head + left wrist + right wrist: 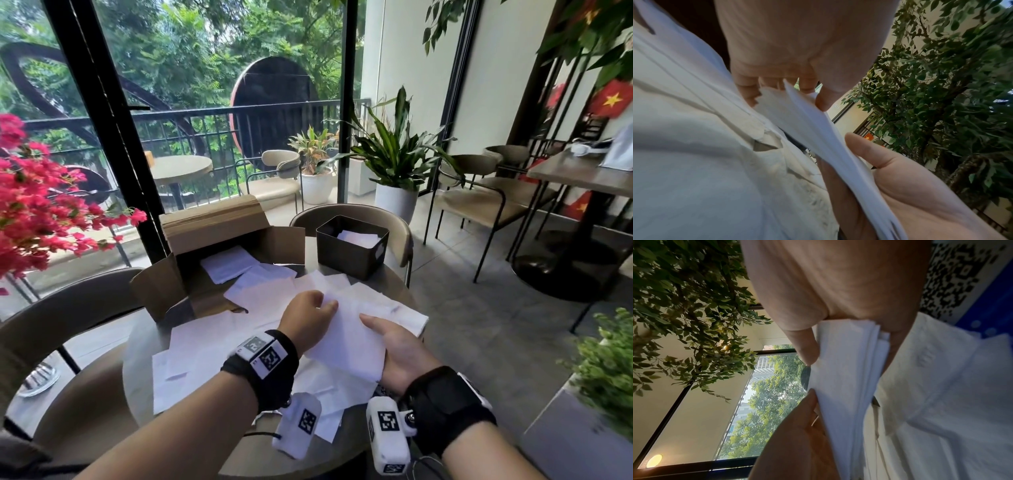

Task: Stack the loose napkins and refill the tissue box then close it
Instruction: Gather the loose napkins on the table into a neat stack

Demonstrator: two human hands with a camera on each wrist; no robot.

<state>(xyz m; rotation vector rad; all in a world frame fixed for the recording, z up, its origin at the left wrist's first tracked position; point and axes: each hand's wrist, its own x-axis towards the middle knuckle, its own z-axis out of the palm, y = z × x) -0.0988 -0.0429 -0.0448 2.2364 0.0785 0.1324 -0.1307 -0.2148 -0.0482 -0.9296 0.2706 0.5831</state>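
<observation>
Over the round table point(144, 346), both hands hold a stack of white napkins point(346, 339). My left hand point(308, 317) pinches the stack's far edge, fingers curled over it point(797, 65). My right hand point(397, 346) grips the near right side, thumb on top and fingers underneath point(818, 296). The wrist views show the stack edge-on point(818, 129) point(842, 369). Loose napkins point(205, 349) lie scattered on the table below. The dark tissue box point(352, 250) stands open-topped at the table's back, with white napkins inside.
An open cardboard box point(219, 246) sits at the table's back left, napkins spilling from it. Chairs ring the table point(394, 222). Pink flowers point(41, 205) crowd the left, and a green plant point(609, 370) stands at the right.
</observation>
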